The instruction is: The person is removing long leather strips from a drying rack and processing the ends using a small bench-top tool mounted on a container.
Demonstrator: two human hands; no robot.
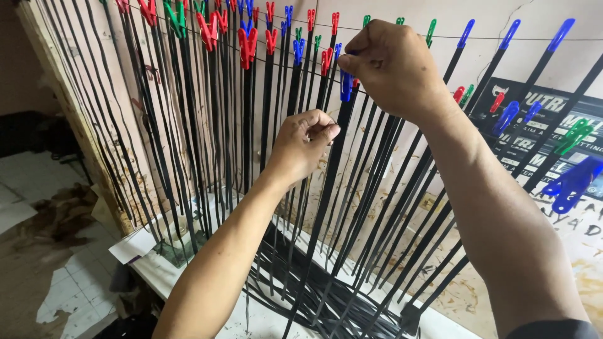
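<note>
Strip [331,182] hanging from wire [502,37] under blue peg [346,85]. Your right hand [392,69] pinching peg. Your left hand [304,144] gripping strip lower down. Pulling too hard might be popping peg off; strip might be dropping onto pile [326,295].

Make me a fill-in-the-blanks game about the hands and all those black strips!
1. The right hand pinches a ____ clothespin on the wire.
2. The left hand grips a long ____ strip.
3. Each strip on the wire is held by a plastic ____.

Missing words: blue; black; clothespin
</note>
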